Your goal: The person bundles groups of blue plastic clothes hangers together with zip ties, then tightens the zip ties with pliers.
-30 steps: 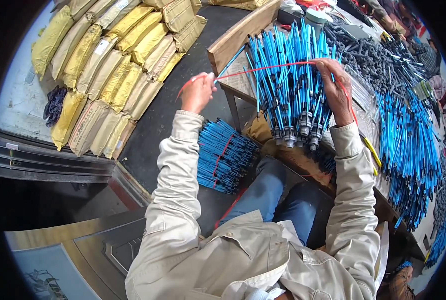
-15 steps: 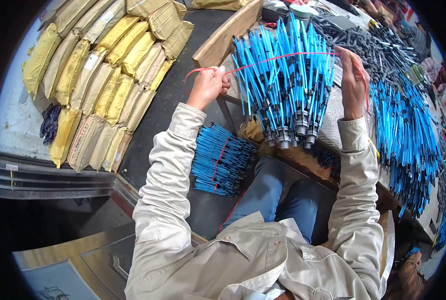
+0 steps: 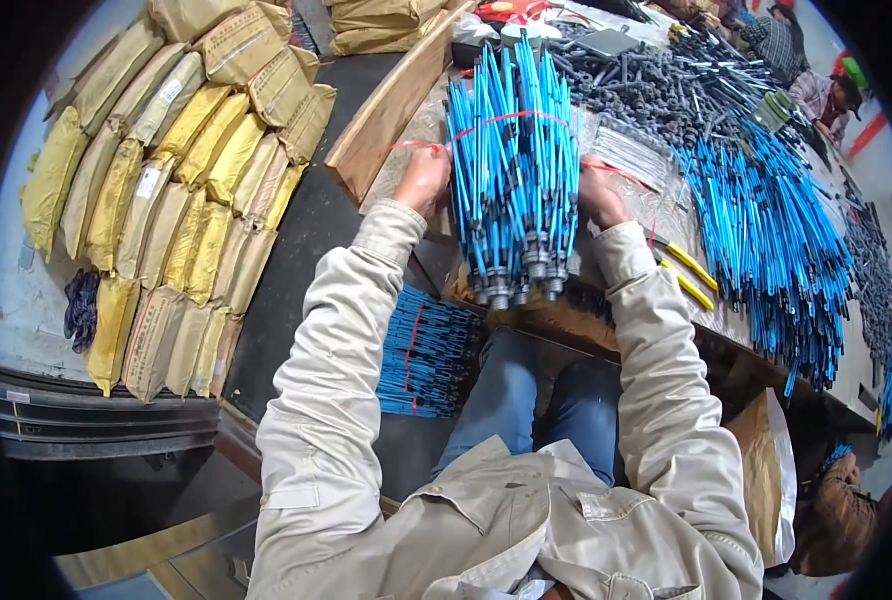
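Observation:
A bundle of thin blue tubes (image 3: 514,190) with dark grey threaded ends stands in front of me at the table edge, those ends toward me. Across its far half runs a red strip (image 3: 526,114), curving round the bundle. My left hand (image 3: 425,180) is closed on the strip at the left side, a short tail sticking out past it. On the right, my right hand (image 3: 602,194) is closed with the strip's other end trailing beyond it; its fingers are partly hidden by the bundle. Both hands are close against the tubes.
Pliers with yellow handles (image 3: 694,275) lie right of my hand. Beyond are a heap of blue tubes (image 3: 776,240) and many grey fittings (image 3: 626,85). A wooden board (image 3: 381,110) edges the table. Lower left sits a tied blue bundle (image 3: 428,350); wrapped packages (image 3: 181,220) are stacked further left.
Both hands have come inward and down to the bundle's sides, drawing the red strip round it. The tubes are squeezed into a narrower bundle. My view has shifted to the right.

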